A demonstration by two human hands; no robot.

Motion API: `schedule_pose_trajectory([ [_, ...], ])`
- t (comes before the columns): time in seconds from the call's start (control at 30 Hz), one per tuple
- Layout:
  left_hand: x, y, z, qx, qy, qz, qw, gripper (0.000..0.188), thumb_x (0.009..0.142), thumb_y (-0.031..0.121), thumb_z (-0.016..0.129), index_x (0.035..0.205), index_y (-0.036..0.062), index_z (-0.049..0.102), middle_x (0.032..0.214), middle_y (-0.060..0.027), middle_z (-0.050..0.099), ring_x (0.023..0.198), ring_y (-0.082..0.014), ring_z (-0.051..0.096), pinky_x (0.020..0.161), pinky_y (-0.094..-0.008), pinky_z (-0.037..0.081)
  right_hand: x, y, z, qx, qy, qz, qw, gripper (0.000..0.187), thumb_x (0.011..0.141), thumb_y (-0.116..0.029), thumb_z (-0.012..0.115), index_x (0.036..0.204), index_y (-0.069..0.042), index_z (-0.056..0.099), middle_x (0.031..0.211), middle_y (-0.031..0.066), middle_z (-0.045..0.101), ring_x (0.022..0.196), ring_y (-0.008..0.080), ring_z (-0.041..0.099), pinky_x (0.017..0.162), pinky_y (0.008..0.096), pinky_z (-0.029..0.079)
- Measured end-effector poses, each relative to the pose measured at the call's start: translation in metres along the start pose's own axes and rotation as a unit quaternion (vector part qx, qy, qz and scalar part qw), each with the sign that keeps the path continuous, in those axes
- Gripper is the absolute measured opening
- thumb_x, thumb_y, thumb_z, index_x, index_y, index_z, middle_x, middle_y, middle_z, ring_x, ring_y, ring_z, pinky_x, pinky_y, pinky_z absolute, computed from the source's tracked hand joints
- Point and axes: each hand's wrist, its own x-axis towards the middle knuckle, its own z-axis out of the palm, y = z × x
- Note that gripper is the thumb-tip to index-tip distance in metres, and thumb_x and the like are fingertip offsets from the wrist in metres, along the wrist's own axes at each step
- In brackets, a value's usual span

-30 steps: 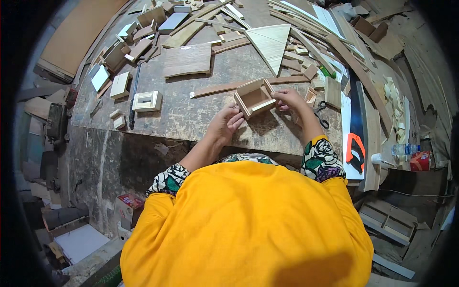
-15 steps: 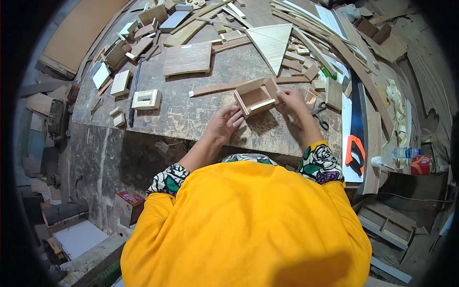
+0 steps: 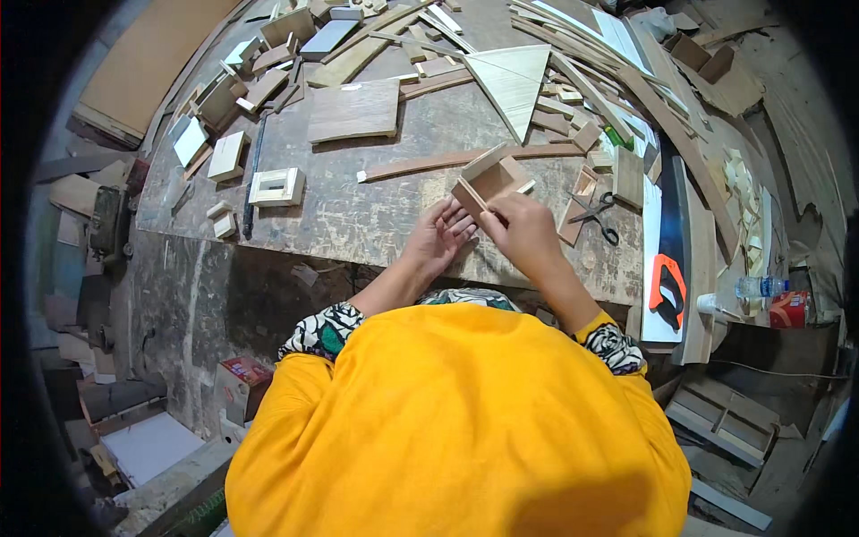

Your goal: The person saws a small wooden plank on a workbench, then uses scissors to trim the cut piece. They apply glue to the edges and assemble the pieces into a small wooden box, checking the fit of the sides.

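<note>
A small open wooden box (image 3: 501, 177) with thin walls is tilted over the near part of the workbench. My right hand (image 3: 523, 225) pinches its near left wall between thumb and fingers and hides part of the near side. Just left of it, my left hand (image 3: 438, 238) lies palm up, fingers spread, with the fingertips close to the box's lower corner; whether they touch it I cannot tell. Dark-handled scissors (image 3: 598, 215) rest right of my right hand, beside a thin brown wooden piece (image 3: 570, 224).
A long wooden strip (image 3: 403, 167) lies behind the box. Small pale wooden frames (image 3: 276, 188) and blocks sit to the left. A flat board (image 3: 353, 111), a triangular panel (image 3: 510, 82) and heaped offcuts fill the far side. An orange-handled saw (image 3: 666, 291) lies at right.
My right hand has gone from the box's right end to its near left wall. The box has turned and shifted slightly right, and the scissors now show more fully.
</note>
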Motion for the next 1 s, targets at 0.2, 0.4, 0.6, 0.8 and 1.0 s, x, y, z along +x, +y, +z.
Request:
schedule_pose_trajectory([
  [0.2, 0.000, -0.005, 0.004, 0.033, 0.049, 0.018, 0.998, 0.024, 0.094, 0.027, 0.052, 0.102, 0.0057, 0.058, 0.100, -0.0035, 0.063, 0.086, -0.0143, 0.058, 0.081, -0.0293, 0.048, 0.010, -0.006, 0.027, -0.151, -0.022, 0.004, 0.988, 0.013, 0.078, -0.019, 0.064, 0.073, -0.006, 0.061, 0.075, 0.0112, 0.059, 0.074, 0.0302, 0.062, 0.064, 0.0405, 0.051],
  [0.4, 0.011, -0.007, -0.010, 0.023, 0.050, -0.015, 0.998, 0.027, 0.094, 0.021, 0.053, 0.113, 0.0024, 0.055, 0.106, -0.0077, 0.062, 0.095, -0.0191, 0.059, 0.088, -0.0326, 0.048, 0.009, -0.001, 0.031, -0.195, 0.010, -0.010, 0.981, 0.011, 0.072, -0.019, 0.067, 0.071, -0.010, 0.062, 0.085, 0.0069, 0.058, 0.089, 0.0256, 0.055, 0.075, 0.0414, 0.041],
  [0.6, 0.015, -0.007, -0.012, 0.015, 0.061, -0.014, 0.998, 0.027, 0.094, 0.018, 0.051, 0.113, -0.0002, 0.055, 0.110, -0.0124, 0.061, 0.104, -0.0248, 0.059, 0.094, -0.0368, 0.048, 0.012, 0.013, 0.032, -0.199, 0.037, -0.023, 0.979, 0.012, 0.073, -0.022, 0.068, 0.072, -0.011, 0.065, 0.088, 0.0055, 0.057, 0.092, 0.0247, 0.052, 0.083, 0.0460, 0.034],
  [0.8, 0.013, -0.003, 0.000, 0.038, 0.097, -0.017, 0.994, 0.024, 0.095, 0.016, 0.050, 0.112, 0.0000, 0.055, 0.107, -0.0113, 0.061, 0.100, -0.0214, 0.060, 0.089, -0.0318, 0.050, 0.016, 0.017, 0.035, -0.195, 0.030, -0.031, 0.980, 0.012, 0.073, -0.023, 0.068, 0.073, -0.011, 0.067, 0.086, 0.0050, 0.058, 0.092, 0.0243, 0.053, 0.086, 0.0460, 0.033],
  [1.0, 0.014, -0.001, 0.002, 0.048, 0.106, -0.006, 0.993, 0.016, 0.094, 0.015, 0.052, 0.103, 0.0027, 0.056, 0.102, -0.0088, 0.061, 0.095, -0.0184, 0.060, 0.086, -0.0311, 0.051, 0.018, 0.016, 0.032, -0.179, 0.016, -0.044, 0.983, 0.019, 0.072, -0.029, 0.070, 0.078, -0.011, 0.069, 0.086, 0.0051, 0.058, 0.094, 0.0239, 0.053, 0.093, 0.0491, 0.029],
])
